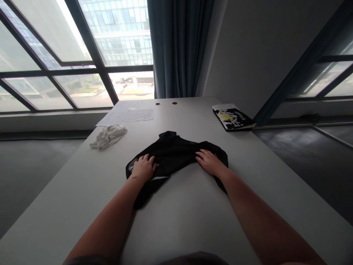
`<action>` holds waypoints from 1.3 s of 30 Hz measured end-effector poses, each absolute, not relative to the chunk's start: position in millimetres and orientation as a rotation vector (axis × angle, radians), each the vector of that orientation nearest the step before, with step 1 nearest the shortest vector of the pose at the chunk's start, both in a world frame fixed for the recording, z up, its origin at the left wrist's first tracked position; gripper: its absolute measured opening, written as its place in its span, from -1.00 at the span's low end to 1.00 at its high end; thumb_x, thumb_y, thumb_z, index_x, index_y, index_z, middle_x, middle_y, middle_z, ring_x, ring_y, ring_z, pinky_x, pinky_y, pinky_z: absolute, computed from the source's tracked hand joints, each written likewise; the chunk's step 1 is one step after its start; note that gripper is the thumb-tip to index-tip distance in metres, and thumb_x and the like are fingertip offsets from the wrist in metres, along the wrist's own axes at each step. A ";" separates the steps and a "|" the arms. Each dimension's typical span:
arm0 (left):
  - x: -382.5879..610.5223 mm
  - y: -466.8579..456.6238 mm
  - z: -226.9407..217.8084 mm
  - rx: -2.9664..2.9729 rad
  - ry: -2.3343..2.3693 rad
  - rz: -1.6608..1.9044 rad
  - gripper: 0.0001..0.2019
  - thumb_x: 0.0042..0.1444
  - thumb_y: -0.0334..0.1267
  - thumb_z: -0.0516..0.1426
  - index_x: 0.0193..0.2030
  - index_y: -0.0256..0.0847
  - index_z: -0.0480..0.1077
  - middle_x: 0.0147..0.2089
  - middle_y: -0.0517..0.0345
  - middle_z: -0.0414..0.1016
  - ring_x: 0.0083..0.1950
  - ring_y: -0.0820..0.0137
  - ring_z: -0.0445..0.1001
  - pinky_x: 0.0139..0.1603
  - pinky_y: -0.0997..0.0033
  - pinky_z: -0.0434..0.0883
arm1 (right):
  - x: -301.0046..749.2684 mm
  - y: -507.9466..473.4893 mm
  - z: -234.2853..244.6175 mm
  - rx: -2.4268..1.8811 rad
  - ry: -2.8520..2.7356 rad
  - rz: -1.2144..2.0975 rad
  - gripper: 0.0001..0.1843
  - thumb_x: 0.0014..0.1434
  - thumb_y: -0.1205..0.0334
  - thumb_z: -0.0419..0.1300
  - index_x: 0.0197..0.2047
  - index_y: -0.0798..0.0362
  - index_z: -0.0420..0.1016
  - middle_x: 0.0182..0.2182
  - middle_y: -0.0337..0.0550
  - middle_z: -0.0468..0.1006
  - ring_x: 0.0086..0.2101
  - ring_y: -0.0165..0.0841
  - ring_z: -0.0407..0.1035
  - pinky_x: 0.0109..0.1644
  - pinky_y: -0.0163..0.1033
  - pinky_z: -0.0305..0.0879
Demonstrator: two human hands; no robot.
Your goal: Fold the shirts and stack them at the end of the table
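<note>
A black garment point(176, 152) lies spread and creased on the white table point(176, 209), with a few white marks near its left side. My left hand point(143, 167) rests on the garment's left part, fingers spread over the cloth. On its right part lies my right hand point(209, 161), palm down with the fingers stretched out. One dark flap of cloth hangs toward me below the left hand, and another strip runs under the right wrist. What kind of garment it is I cannot tell.
A crumpled white cloth point(109, 137) lies at the left edge, with paper sheets point(127, 113) behind it. At the back right sits a black printed book or folder point(234, 117). Two round holes point(157, 103) mark the far tabletop. Blue curtains point(179, 48) and windows stand beyond.
</note>
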State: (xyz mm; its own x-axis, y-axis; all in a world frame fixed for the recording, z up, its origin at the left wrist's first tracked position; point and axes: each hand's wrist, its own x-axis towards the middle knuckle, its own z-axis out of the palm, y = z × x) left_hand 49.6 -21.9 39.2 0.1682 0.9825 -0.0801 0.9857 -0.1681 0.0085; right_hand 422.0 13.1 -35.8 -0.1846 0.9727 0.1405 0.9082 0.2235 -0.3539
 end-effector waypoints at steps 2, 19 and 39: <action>70.9 -41.1 50.0 2.385 1.956 -0.198 -0.59 0.39 -0.05 0.04 0.25 -0.16 0.43 0.32 -0.27 0.39 0.25 -0.03 0.45 0.13 0.04 0.49 | 441.6 20.6 -36.8 -1.789 -2.123 0.313 -0.47 0.47 -0.17 -0.03 0.26 -0.14 0.55 0.34 0.01 0.41 0.33 0.10 0.24 0.36 0.42 0.17; 127.1 -75.6 61.7 2.669 1.180 0.058 -0.73 0.42 -0.12 0.02 -0.16 -0.13 0.51 -0.28 0.07 0.61 -0.20 0.22 0.61 -0.14 0.26 0.52 | 366.5 4.5 35.9 -2.100 -2.044 -0.022 -0.53 0.45 0.02 0.00 0.16 0.09 0.58 0.10 0.15 0.57 0.11 -0.05 0.40 0.32 0.07 0.15; 67.9 15.3 -3.9 2.234 2.036 0.241 -0.33 0.42 0.05 0.00 0.58 -0.12 0.05 0.64 -0.08 -0.12 0.63 0.02 -0.06 0.57 -0.01 0.12 | 333.7 33.9 -6.2 -1.905 -2.238 0.250 -0.34 0.46 -0.14 0.06 0.50 -0.03 0.28 0.51 0.06 0.07 0.45 0.04 -0.01 0.51 0.11 -0.05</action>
